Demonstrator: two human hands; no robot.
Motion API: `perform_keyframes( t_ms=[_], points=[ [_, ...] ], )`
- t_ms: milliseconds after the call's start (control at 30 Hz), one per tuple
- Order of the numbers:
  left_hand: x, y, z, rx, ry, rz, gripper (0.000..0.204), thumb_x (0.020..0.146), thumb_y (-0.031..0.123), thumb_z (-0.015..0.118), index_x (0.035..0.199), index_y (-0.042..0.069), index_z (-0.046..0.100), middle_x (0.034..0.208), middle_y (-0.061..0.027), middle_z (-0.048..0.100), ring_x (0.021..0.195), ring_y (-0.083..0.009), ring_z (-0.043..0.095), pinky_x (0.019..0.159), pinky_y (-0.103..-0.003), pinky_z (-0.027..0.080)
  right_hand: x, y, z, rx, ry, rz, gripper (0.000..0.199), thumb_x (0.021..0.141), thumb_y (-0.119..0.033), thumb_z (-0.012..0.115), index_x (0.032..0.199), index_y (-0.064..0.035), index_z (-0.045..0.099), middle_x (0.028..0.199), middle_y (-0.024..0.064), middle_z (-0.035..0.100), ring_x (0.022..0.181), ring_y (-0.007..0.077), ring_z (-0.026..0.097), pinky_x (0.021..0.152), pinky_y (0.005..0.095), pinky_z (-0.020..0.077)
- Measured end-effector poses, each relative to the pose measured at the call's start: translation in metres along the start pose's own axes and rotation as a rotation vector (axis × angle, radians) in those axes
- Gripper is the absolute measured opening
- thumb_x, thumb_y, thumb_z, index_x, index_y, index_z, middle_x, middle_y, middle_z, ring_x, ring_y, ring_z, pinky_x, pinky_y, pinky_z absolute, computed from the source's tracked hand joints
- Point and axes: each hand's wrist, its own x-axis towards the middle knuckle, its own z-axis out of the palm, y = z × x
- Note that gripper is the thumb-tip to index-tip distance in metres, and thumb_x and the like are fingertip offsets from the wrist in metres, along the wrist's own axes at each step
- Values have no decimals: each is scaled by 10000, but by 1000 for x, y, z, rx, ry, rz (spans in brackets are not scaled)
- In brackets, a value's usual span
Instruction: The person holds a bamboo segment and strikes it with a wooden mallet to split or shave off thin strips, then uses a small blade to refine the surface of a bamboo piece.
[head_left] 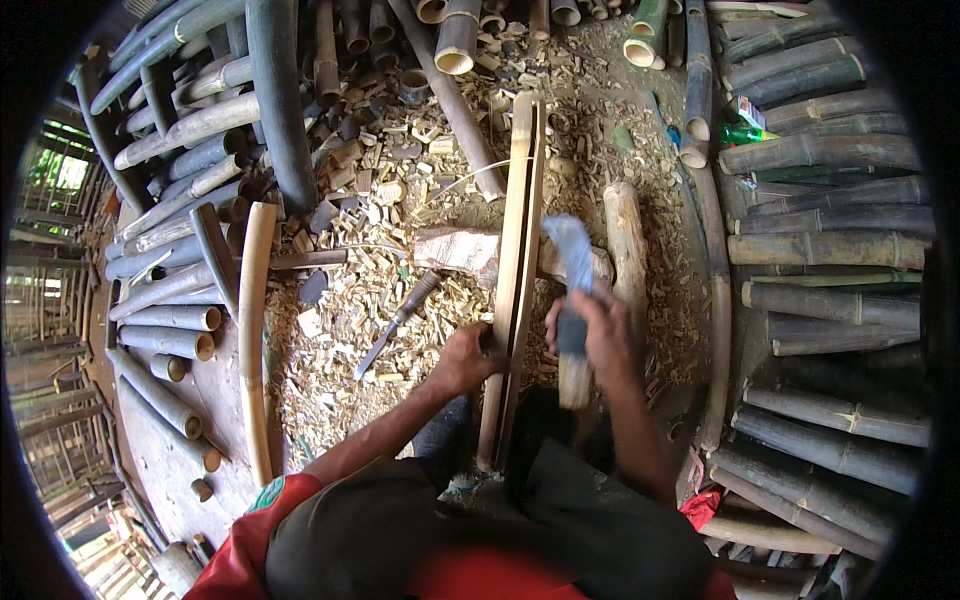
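Note:
A long pale split bamboo piece (517, 230), with a dark lengthwise groove, runs away from my lap. It lies across a short pale log (455, 250). My left hand (468, 358) is closed on the near half of the bamboo, from its left side. Just right of it, my right hand (608, 335) grips a chopping knife (571, 250) with a curved, greyish blade. Motion blurs the blade and the hand a little. The knife's wooden handle end (575, 383) sticks out below my fingers. Blade and bamboo appear close together; whether they touch, I cannot tell.
A chisel-like tool with a wooden handle (415, 297) lies among wood chips (340, 345) on the ground. Left of them stands a curved bamboo strip (256, 350). Dark bamboo poles (825, 250) are stacked at right, with more (190, 215) at left. An upright log (626, 240) stands beyond the knife.

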Motion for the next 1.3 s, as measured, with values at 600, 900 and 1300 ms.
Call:
perform_keyframes(
  t_ms=[600,900,1300],
  points=[
    [19,25,17,134,162,19,411,688,244,854,933,-41,688,874,-222,719,860,-348,717,796,-443,559,-83,76,6,-1184,125,-425,528,940,-106,586,1458,-45,506,1090,197,683,799,352,702,667,435,576],
    [17,24,22,195,173,-25,391,718,258,822,896,-60,681,862,-262,701,861,-388,707,801,-469,554,-77,60,30,-1198,204,-316,502,936,-160,592,1428,-72,549,858,218,685,735,398,681,660,490,548],
    [19,16,32,263,267,68,363,767,289,799,830,-49,685,775,-253,696,733,-353,717,691,-444,560,9,40,44,-1166,341,-386,412,971,-188,549,1349,-24,548,797,237,681,754,425,689,659,518,550]
  ],
)
